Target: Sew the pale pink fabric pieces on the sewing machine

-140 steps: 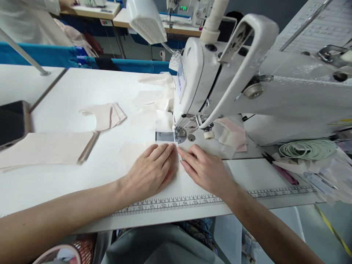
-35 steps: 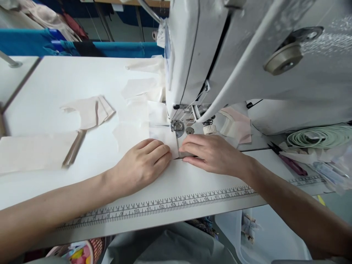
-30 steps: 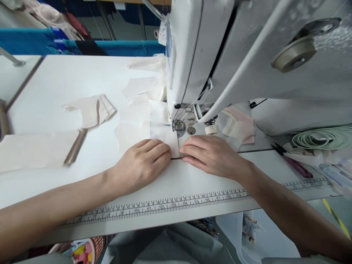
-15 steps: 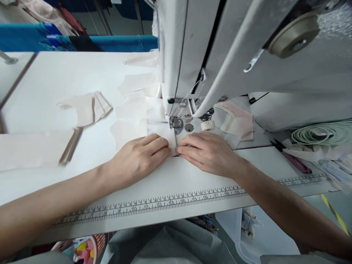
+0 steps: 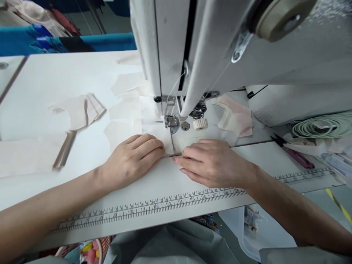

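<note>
My left hand [image 5: 137,157] lies on the table with its fingers curled together, pressing the near edge of a thin off-white fabric piece [image 5: 162,139]. That piece reaches under the presser foot [image 5: 171,121] of a sewing machine [image 5: 173,47], its right edge running straight towards me. Just right of its near corner is my right hand [image 5: 209,161], loosely bent, with fingertips slightly apart and nothing seen in them. Whether a fingertip still touches the corner I cannot tell. More pale cut pieces [image 5: 125,110] lie beyond my left hand.
Stacked pale fabric pieces [image 5: 78,112] and a long folded strip [image 5: 30,152] lie at left. Pink and cream pieces [image 5: 236,113] sit right of the needle. Snips [image 5: 297,156] and coiled green cord [image 5: 324,128] are farther right. A printed ruler [image 5: 156,207] follows the front edge.
My right hand has drawn back from the fabric's edge, slightly towards me, and its fingers have loosened. My left hand stays on the fabric. The whole view has shifted a little.
</note>
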Motion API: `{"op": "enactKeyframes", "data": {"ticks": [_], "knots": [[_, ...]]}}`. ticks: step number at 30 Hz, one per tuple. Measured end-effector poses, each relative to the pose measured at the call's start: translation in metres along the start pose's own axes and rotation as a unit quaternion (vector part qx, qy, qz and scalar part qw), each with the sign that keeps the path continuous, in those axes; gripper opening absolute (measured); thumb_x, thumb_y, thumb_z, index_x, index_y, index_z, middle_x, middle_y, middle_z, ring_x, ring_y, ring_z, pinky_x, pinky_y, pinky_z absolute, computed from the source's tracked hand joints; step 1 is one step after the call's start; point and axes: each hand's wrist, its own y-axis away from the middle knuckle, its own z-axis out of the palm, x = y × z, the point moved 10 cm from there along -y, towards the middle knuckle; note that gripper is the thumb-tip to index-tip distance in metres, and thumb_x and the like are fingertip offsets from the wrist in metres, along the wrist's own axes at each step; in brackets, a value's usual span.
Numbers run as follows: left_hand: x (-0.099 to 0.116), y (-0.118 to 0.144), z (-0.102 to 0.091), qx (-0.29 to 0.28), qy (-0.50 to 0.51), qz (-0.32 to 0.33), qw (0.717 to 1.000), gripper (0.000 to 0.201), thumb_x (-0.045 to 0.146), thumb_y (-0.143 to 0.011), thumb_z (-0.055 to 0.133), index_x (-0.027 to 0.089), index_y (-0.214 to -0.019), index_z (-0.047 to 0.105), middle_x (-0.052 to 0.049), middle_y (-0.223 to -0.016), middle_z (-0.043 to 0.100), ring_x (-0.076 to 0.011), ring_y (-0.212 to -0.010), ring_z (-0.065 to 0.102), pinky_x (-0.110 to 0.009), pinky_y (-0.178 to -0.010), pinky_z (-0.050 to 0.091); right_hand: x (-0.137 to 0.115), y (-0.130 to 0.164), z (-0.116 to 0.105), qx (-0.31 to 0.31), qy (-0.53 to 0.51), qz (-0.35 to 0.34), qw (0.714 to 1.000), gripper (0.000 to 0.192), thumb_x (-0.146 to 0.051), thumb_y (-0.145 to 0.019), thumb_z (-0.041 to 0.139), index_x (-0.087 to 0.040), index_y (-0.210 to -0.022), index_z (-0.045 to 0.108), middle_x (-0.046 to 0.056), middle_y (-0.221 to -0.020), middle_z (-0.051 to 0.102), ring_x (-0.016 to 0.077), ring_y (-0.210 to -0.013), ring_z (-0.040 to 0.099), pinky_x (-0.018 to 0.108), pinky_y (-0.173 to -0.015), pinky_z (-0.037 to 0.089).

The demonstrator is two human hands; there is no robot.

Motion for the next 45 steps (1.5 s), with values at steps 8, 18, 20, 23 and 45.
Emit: {"op": "enactKeyframes", "data": {"ticks": [8,18,20,23,45], "knots": [[0.008,-0.001,0.000,-0.011,-0.042,0.033,0.999,0.011,0.007,-0.089,0.057,0.010,-0.098,0.063,-0.011,-0.100,0.069,-0.0228,-0.091,0.064,-0.034,-0.074,0.051,-0.003,0.002,0.007,-0.014,0.045,0.003,0.999,0.024,-0.016,-0.097,0.045,-0.011,-0.110,0.065,0.000,-0.077,0.061,0.0117,-0.066,0.054,0.031,-0.058,0.038],[0.005,0.000,0.001,-0.008,-0.020,0.017,1.000,0.014,0.007,-0.090,0.055,0.012,-0.102,0.062,-0.010,-0.100,0.069,-0.0219,-0.091,0.064,-0.033,-0.070,0.051,-0.004,0.002,0.006,-0.018,0.042,-0.005,0.999,0.024,-0.017,-0.098,0.043,-0.013,-0.102,0.067,0.000,-0.076,0.063,0.0115,-0.066,0.054,0.031,-0.059,0.039],[0.005,0.000,0.001,-0.009,-0.022,0.019,1.000,0.015,0.007,-0.091,0.054,0.012,-0.102,0.062,-0.009,-0.100,0.069,-0.0216,-0.091,0.065,-0.033,-0.070,0.051,-0.004,0.002,0.006,-0.015,0.040,-0.006,0.999,0.023,-0.017,-0.097,0.045,-0.013,-0.102,0.066,0.000,-0.077,0.063,0.0117,-0.066,0.054,0.031,-0.059,0.040],[0.006,0.000,0.002,-0.014,-0.032,0.024,0.999,0.015,0.007,-0.091,0.053,0.012,-0.101,0.062,-0.009,-0.100,0.069,-0.0218,-0.089,0.065,-0.033,-0.069,0.051,-0.004,0.003,0.005,-0.011,0.038,-0.008,0.999,0.022,-0.016,-0.097,0.045,-0.013,-0.101,0.067,0.001,-0.077,0.063,0.0117,-0.066,0.054,0.031,-0.059,0.040],[-0.005,-0.001,0.006,0.009,0.031,-0.039,0.999,0.005,0.013,-0.092,0.057,0.013,-0.094,0.062,-0.006,-0.094,0.068,-0.0189,-0.083,0.059,-0.032,-0.068,0.050,-0.002,0.001,0.004,-0.005,0.041,-0.013,0.999,0.021,-0.016,-0.096,0.045,-0.013,-0.099,0.066,-0.001,-0.074,0.062,0.0107,-0.066,0.053,0.030,-0.060,0.037]]}}
